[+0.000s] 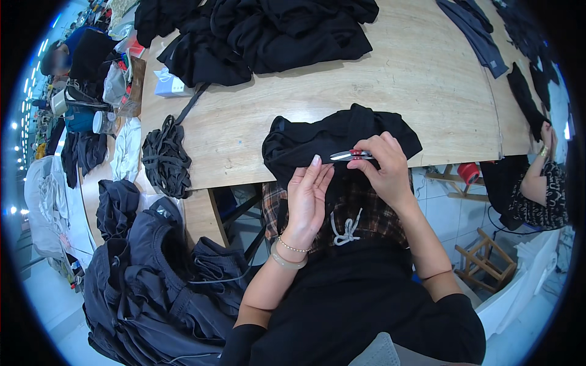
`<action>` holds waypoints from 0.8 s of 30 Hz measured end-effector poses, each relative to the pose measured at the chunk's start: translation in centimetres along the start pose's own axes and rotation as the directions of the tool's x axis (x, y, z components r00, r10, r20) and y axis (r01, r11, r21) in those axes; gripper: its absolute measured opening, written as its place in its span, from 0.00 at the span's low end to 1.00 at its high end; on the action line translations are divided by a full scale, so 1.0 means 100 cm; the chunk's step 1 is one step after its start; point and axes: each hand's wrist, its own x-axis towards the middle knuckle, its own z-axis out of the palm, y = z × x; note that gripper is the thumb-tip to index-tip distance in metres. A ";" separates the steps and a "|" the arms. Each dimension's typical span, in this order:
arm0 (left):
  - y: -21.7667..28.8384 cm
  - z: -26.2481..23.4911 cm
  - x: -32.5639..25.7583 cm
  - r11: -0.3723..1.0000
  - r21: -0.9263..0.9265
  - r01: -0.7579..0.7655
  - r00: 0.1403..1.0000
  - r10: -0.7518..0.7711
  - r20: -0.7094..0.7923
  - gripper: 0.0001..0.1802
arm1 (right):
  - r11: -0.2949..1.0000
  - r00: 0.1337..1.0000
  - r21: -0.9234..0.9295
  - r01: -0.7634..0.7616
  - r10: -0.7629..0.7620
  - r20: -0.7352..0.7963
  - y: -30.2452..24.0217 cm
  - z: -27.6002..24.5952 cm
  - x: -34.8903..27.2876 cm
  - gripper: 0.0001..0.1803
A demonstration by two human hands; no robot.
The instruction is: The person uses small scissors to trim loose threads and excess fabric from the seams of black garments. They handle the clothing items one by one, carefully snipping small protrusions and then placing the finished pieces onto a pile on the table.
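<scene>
A black garment [305,137] lies bunched at the near edge of the wooden table, partly hanging over it toward my lap. My right hand [387,168] is closed around a small pair of thread snips [340,157] with red on the handles, and the blades point left over the cloth. Just left of the blade tips, my left hand [308,198] has its thumb and fingers drawn together at the garment. Whatever is between those fingertips, perhaps a thread or a bit of cloth, is too small to make out.
The wooden table [421,79] bears a heap of black garments [293,36], a tissue box [172,85] and a bundle of dark straps [166,155]. Dark clothes [152,287] are piled at my left. A co-worker's arm [537,177] and a wooden stool [486,261] are at the right.
</scene>
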 end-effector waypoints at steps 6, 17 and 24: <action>-0.002 0.000 0.000 0.999 0.016 -0.030 1.000 0.030 0.000 0.05 | 0.999 1.000 -0.022 0.023 -0.023 0.019 -0.003 0.003 0.001 0.17; -0.002 0.001 -0.002 0.999 0.024 -0.026 0.999 0.027 -0.018 0.05 | 0.998 0.998 -0.028 0.048 -0.047 0.036 -0.004 0.002 0.005 0.15; 0.002 -0.001 0.001 0.999 -0.028 0.017 0.999 -0.018 -0.029 0.05 | 0.966 0.988 0.207 -0.153 0.147 0.043 -0.003 0.005 0.002 0.15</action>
